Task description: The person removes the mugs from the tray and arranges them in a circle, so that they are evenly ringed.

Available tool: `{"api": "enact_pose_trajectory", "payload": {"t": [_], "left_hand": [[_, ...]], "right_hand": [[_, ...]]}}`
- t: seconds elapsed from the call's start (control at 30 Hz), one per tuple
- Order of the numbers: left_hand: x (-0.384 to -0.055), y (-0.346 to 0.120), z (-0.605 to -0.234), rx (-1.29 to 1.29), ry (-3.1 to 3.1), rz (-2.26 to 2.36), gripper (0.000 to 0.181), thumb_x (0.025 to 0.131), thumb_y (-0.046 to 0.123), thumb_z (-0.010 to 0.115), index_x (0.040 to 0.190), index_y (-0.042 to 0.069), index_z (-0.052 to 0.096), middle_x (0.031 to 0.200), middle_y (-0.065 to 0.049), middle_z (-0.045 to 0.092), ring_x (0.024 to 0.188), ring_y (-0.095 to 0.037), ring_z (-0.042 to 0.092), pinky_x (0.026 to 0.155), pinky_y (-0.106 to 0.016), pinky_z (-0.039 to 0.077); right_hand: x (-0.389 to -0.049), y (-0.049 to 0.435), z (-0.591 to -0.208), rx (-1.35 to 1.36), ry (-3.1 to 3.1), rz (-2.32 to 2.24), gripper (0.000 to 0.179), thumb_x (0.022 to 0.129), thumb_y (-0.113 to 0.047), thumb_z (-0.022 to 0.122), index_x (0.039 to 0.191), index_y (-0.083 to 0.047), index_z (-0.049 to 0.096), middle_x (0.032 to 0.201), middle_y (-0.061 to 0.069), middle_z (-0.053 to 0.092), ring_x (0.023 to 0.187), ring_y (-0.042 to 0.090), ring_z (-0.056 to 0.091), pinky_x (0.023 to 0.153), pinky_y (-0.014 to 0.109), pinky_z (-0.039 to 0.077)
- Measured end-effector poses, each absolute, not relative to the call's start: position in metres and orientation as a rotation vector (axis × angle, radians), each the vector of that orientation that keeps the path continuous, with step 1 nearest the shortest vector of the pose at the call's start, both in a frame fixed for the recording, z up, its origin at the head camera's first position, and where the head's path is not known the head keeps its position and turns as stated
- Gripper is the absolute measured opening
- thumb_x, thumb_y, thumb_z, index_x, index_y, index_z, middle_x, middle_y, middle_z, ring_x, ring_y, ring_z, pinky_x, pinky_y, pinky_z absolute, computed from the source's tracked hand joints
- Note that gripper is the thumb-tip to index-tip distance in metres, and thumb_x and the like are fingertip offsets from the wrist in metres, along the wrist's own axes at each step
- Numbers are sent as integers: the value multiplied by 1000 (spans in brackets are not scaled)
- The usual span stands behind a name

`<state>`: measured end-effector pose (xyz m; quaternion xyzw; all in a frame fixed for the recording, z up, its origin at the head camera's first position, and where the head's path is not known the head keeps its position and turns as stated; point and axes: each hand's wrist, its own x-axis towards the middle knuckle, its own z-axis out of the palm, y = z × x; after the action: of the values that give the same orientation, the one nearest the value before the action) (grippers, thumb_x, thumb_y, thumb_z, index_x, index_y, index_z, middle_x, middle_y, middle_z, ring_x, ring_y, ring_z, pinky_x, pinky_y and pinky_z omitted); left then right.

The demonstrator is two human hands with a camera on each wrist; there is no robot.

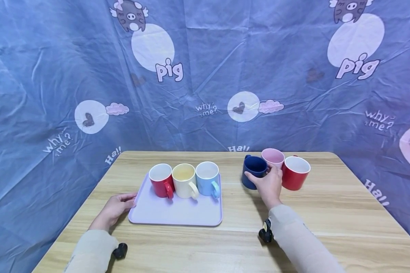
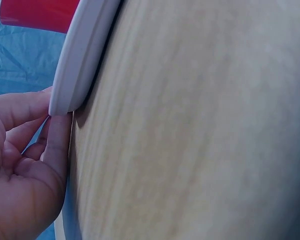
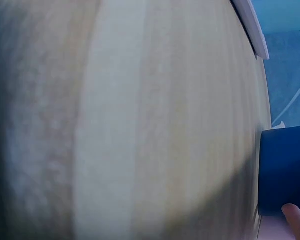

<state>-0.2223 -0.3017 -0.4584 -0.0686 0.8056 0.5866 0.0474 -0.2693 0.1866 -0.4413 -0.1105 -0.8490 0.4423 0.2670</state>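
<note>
At the right, my right hand (image 1: 270, 185) grips a navy blue mug (image 1: 248, 178), thumb at its near rim and fingers on its right side. The blue mug (image 3: 285, 167) also shows at the right wrist view's edge with one fingertip on it. Against it stand a pink mug (image 1: 272, 154) and a red mug (image 1: 292, 178). My left hand (image 1: 115, 208) pinches the left edge of a lilac tray (image 1: 177, 214); in the left wrist view the fingers meet the tray's rim (image 2: 70, 85). A row on the tray holds a red mug (image 1: 158, 184), a cream mug (image 1: 182, 185) and a light blue mug (image 1: 205, 182).
Both the tray and the mugs stand on a wooden table (image 1: 191, 250). Behind the table's far edge hangs a blue patterned cloth (image 1: 198, 129). Wood surface lies between the tray and the navy mug.
</note>
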Motion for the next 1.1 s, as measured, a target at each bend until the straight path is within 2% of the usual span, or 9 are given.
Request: {"api": "enact_pose_trajectory", "payload": {"t": [0.33, 0.73, 0.9, 1.1], "left_hand": [[-222, -301, -459, -207, 2459, 1778, 44, 89, -5, 57, 129, -18, 46, 123, -29, 56, 98, -13, 60, 82, -22, 52], [-221, -300, -458, -194, 2456, 1787, 43, 89, -5, 56, 129, -18, 46, 123, -30, 56, 98, -13, 59, 83, -23, 52], [-220, -300, -457, -201, 2452, 1785, 44, 89, -5, 57, 129, -18, 45, 123, -30, 55, 99, -13, 59, 83, -23, 52], [-220, -301, -456, -161, 2447, 1786, 45, 90, -4, 57, 130, -20, 43, 125, -31, 53, 102, -16, 59, 85, -26, 52]], "right_hand": [[-270, 181, -442, -334, -2223, 1180, 83, 65, -33, 89, 122, 6, 44, 117, 25, 45, 109, 37, 43, 91, 49, 45], [-271, 181, -443, -333, -2245, 1205, 87, 66, -35, 88, 126, 5, 40, 121, 24, 42, 112, 36, 40, 92, 48, 46], [-268, 184, -444, -333, -2251, 1232, 93, 66, -43, 86, 133, -1, 37, 125, 21, 43, 113, 34, 44, 92, 48, 45], [-262, 187, -435, -396, -2230, 1176, 99, 68, -58, 78, 140, -8, 33, 125, 20, 43, 112, 35, 44, 82, 53, 43]]}}
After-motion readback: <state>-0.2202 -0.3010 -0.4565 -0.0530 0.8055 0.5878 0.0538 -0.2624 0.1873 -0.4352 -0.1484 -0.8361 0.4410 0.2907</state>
